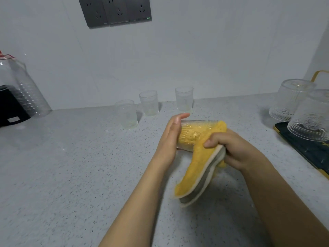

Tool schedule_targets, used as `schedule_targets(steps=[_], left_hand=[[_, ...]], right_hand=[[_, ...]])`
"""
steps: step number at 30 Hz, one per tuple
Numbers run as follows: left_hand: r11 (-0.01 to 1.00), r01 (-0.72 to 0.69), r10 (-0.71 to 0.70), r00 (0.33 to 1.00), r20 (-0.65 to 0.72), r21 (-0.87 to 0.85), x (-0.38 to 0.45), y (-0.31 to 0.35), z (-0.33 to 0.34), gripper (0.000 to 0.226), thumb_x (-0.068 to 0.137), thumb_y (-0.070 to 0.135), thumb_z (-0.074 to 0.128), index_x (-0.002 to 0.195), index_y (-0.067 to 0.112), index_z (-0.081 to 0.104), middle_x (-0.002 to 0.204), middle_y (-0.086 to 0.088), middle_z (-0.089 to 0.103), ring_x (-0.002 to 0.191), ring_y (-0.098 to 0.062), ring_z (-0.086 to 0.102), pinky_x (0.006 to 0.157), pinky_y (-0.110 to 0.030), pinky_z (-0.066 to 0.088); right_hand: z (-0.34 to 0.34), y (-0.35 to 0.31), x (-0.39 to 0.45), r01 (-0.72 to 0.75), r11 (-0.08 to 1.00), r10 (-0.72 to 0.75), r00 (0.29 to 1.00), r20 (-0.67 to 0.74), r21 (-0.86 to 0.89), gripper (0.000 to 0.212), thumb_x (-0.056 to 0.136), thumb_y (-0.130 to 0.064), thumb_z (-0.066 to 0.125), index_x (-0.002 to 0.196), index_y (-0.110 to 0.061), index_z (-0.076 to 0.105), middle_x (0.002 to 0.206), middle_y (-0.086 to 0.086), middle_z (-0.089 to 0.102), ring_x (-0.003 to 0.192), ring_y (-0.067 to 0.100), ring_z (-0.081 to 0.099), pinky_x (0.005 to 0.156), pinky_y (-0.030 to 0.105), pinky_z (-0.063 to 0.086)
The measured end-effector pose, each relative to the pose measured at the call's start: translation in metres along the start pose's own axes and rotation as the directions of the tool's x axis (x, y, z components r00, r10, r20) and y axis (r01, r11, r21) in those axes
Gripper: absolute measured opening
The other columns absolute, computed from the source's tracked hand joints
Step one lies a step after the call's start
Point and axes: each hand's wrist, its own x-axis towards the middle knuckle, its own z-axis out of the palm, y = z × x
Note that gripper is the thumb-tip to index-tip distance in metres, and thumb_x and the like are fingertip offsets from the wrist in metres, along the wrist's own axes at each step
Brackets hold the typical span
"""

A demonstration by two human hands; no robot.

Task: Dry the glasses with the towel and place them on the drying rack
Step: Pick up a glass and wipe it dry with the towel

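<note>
Both hands busy: left hand (170, 138) lies flat, fingers straight, against the base of a ribbed glass (191, 133) held sideways above the countertop (71, 166); right hand (231, 148) grips the yellow towel (199, 168), its end stuffed inside the glass. I read this as mid-dry, inside wipe. Three glasses (148, 103) wait by the wall; two upturned ones (310, 118) already sit on the drying rack (302, 148), far right. Next: pull the towel out, carry the glass right, set it rim-down beside those.
</note>
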Motion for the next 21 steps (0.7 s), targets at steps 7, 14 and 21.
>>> schedule_targets(steps=[7,14,21], left_hand=[[0.998,-0.017,0.005,0.983,-0.184,-0.064,-0.003,-0.002,0.011,0.033,0.098,0.038,0.041,0.082,0.019,0.063,0.074,0.005,0.063,0.071,-0.008,0.059,0.072,-0.029,0.049],[0.849,0.528,-0.527,0.847,0.074,0.005,0.005,0.036,-0.008,0.044,0.102,0.042,0.038,0.079,0.011,0.061,0.051,-0.004,0.063,0.041,-0.018,0.061,0.036,-0.025,0.047],[0.995,-0.007,0.001,0.999,0.05,0.104,-0.005,-0.012,-0.016,0.046,0.09,0.069,0.035,0.113,0.038,0.061,0.102,0.0,0.066,0.076,-0.02,0.068,0.062,-0.034,0.054]], right_hand=[[0.022,-0.019,-0.013,0.017,0.962,0.01,0.995,0.098,-0.271,0.014,0.064,-0.018,0.063,0.073,-0.022,0.073,0.069,-0.003,0.071,0.066,0.013,0.068,0.06,0.026,0.053],[0.033,-0.027,-0.011,0.219,0.43,0.035,0.965,0.259,-0.876,0.027,0.073,-0.026,0.067,0.092,-0.007,0.066,0.09,0.008,0.068,0.086,0.023,0.062,0.076,0.032,0.051],[0.001,0.006,0.008,-0.103,0.992,0.095,0.989,0.113,0.07,0.035,0.06,-0.004,0.062,0.095,-0.003,0.066,0.088,0.013,0.072,0.079,0.025,0.07,0.069,0.032,0.057]])
